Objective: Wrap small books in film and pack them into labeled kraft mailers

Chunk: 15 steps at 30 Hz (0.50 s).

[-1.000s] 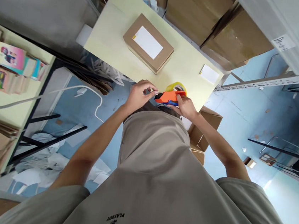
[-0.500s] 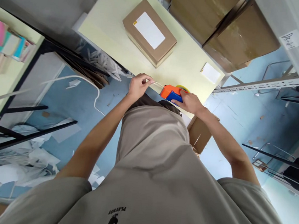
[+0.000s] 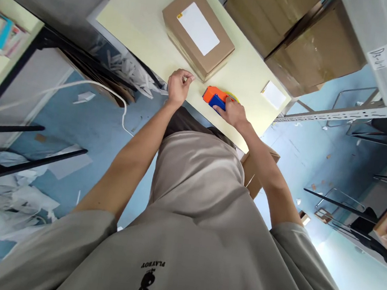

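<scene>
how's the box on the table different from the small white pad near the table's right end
The cardboard box is brown, thick and far larger; the white pad is thin and small. The box carries a white label on top; the pad is plain white. The box lies nearer the left hand, the pad beyond the right hand. Both rest flat on the pale table.

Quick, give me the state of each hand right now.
Left hand: fingers pinched shut; whether a clear tape end is between them cannot be told.
Right hand: closed on the orange and blue plastic tape dispenser.
</scene>
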Each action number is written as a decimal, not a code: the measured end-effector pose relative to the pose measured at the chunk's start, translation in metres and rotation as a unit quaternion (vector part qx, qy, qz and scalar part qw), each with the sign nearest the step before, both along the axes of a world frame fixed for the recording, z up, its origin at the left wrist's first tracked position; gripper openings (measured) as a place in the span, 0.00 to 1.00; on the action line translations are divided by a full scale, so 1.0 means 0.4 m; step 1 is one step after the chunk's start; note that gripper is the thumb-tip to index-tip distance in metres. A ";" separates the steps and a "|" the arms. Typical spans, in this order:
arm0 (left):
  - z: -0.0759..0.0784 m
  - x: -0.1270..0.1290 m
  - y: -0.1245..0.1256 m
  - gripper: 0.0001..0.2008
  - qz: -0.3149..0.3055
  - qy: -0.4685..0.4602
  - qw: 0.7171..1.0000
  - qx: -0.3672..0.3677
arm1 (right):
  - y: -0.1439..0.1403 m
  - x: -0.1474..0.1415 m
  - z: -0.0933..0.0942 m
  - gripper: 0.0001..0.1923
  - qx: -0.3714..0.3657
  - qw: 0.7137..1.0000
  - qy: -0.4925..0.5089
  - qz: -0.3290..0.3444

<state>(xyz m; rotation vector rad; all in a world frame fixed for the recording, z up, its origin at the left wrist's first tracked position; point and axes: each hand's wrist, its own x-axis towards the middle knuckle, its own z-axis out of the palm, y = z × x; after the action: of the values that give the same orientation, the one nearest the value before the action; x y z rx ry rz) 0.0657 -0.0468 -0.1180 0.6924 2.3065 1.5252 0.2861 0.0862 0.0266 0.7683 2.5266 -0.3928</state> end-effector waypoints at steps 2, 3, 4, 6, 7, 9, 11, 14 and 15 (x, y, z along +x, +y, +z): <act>-0.007 -0.003 0.002 0.18 0.007 -0.001 1.000 0.000 | -0.004 -0.007 -0.014 0.50 0.001 1.000 0.006 -0.006; -0.008 -0.003 0.004 0.18 0.012 -0.004 1.000 0.004 | -0.006 -0.010 -0.018 0.51 0.004 1.000 0.007 -0.009; -0.009 -0.003 0.006 0.19 0.018 -0.009 1.000 0.009 | -0.008 -0.013 -0.022 0.51 0.006 1.000 0.005 -0.010; -0.006 0.000 0.012 0.19 0.030 -0.024 0.999 0.022 | -0.012 -0.020 -0.025 0.52 0.012 1.000 -0.007 -0.011; -0.004 0.001 0.015 0.18 0.034 -0.032 0.999 0.029 | -0.014 -0.024 -0.026 0.52 0.014 1.000 -0.016 -0.012; 0.003 0.002 0.020 0.17 0.038 -0.044 0.997 0.048 | -0.016 -0.031 -0.028 0.53 0.017 0.999 -0.028 -0.017; 0.011 0.003 0.026 0.16 0.040 -0.058 0.995 0.065 | -0.020 -0.037 -0.030 0.53 0.021 0.999 -0.031 -0.026; 0.021 0.006 0.038 0.16 0.040 -0.077 0.994 0.064 | -0.029 -0.041 -0.033 0.52 0.027 0.998 -0.024 -0.044; 0.023 0.006 0.043 0.16 0.037 -0.085 0.994 0.059 | -0.034 -0.041 -0.034 0.51 0.028 0.998 -0.022 -0.049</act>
<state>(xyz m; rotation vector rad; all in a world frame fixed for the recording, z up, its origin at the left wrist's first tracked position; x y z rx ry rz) 0.0682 -0.0296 -0.1088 0.4899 2.1514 1.6956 0.2697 0.0728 0.0131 0.9141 2.4757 -0.3353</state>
